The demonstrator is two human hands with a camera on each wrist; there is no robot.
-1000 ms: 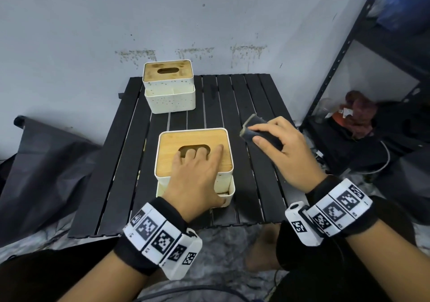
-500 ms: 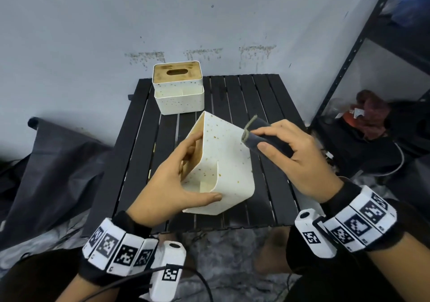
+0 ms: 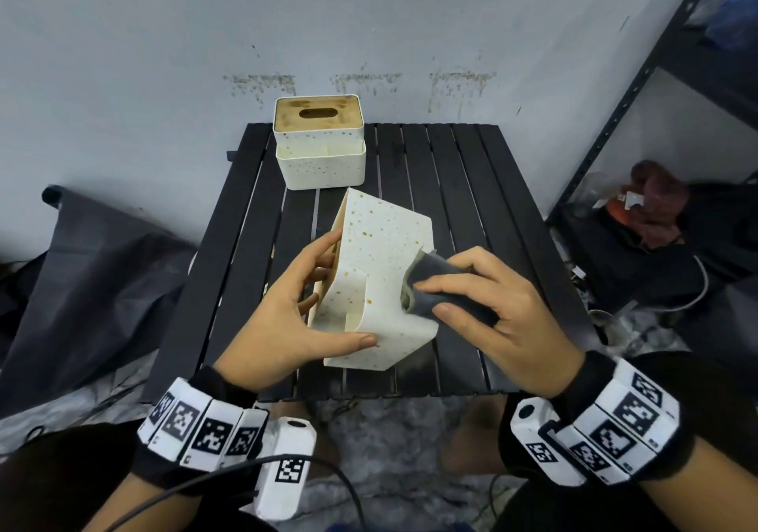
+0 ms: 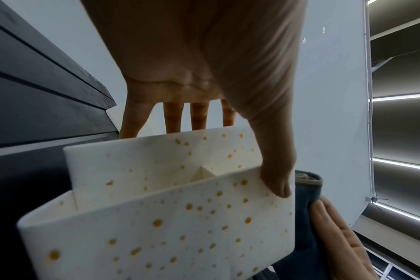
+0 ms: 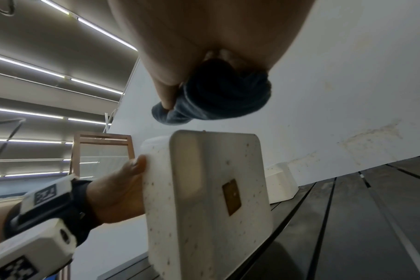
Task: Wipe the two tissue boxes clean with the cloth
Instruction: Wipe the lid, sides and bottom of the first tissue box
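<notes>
I have box 1 of 2, the near tissue box [image 3: 381,285], lifted off the slatted table [image 3: 471,187] and tipped on its side, roughly at the centre of the head view. My left hand [image 3: 295,318] grasps it: thumb along the low front edge, fingers curled over the wooden top side at 9 o'clock. My right hand [image 3: 492,314] is clenched around the dark cloth [image 3: 439,289], bunched into a wad and brought against the box's right edge at 3 o'clock. In the right wrist view the cloth [image 5: 218,98] sits just above the box [image 5: 204,199]; whether it presses on the surface I cannot tell for sure.

The far tissue box [image 3: 320,142] stands upright at 12 o'clock near the wall, untouched by either hand.

I judge this as the opening of the wiping step on box 1: yellowish specks cover the white walls and none look cleared. Next I need firm strokes of the cloth across the speckled face toward 9 o'clock, the left hand bracing against that push, then turning the box to expose each remaining side. The thin plastic wall may flex, so pressure should stay moderate.
</notes>
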